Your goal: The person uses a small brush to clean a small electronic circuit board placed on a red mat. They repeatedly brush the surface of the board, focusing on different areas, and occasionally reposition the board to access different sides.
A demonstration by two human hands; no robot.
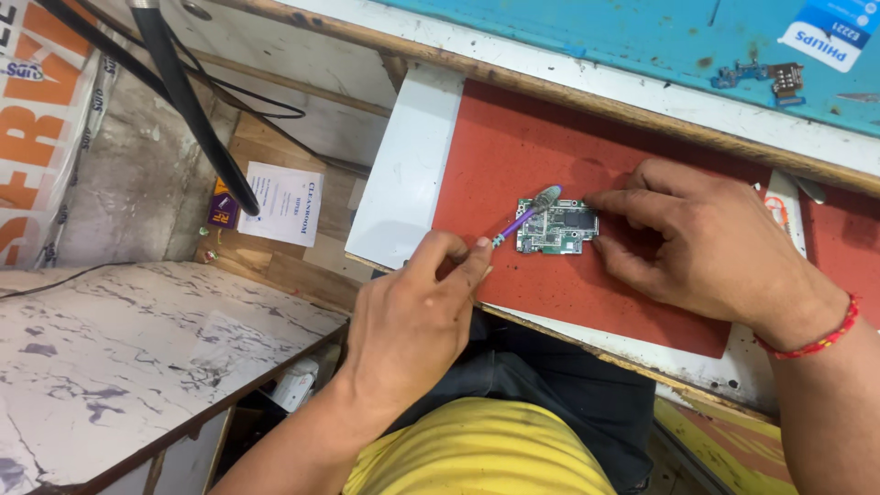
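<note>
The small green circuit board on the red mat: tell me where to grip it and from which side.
Pinch the circuit board by its thin right and lower edges, coming from the right, as the right hand does. It lies flat on the red mat, and the left hand works its upper-left corner with a purple brush.

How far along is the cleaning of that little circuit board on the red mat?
Done: the bare circuit board lies out on the red mat. In hand: the right hand pins its edge while the left hand holds a purple brush, bristles on the board's top corner. Left: how clean the board is cannot be told.
</note>
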